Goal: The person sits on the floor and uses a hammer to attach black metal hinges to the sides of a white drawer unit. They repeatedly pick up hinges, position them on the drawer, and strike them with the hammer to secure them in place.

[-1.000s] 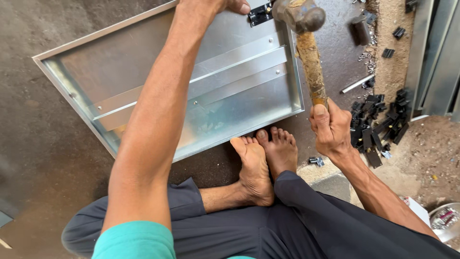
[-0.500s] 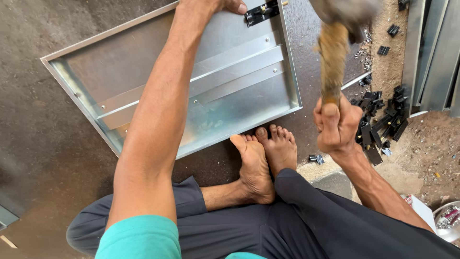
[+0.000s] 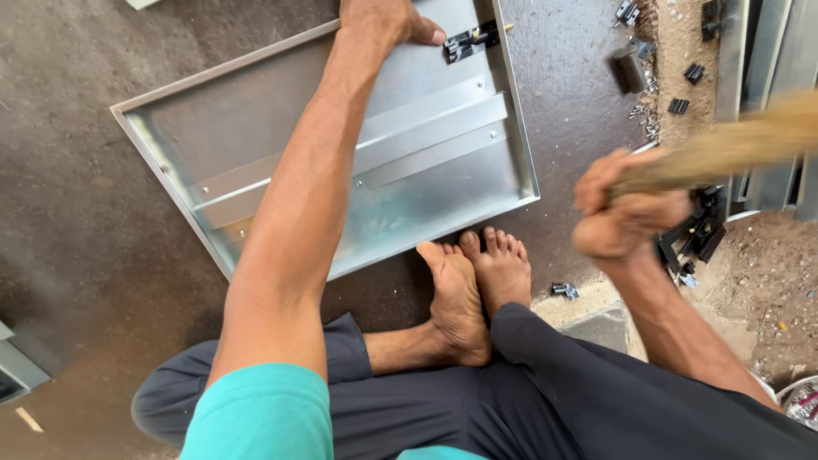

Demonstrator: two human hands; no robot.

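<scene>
On the metal tray, left hand presses flat — right hand's fingers grip a blurred wooden handle.

We sit in a rough metalworking shop: a galvanized sheet-metal panel lies on bare concrete floor, black metal fittings scattered over dirt, steel channels alongside.

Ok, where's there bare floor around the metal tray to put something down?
Bare floor lies left of the metal tray, and a strip runs along its right edge. Farther right is crowded: black clips and metal strips beside the right hand. The left hand covers the tray's top edge.
</scene>
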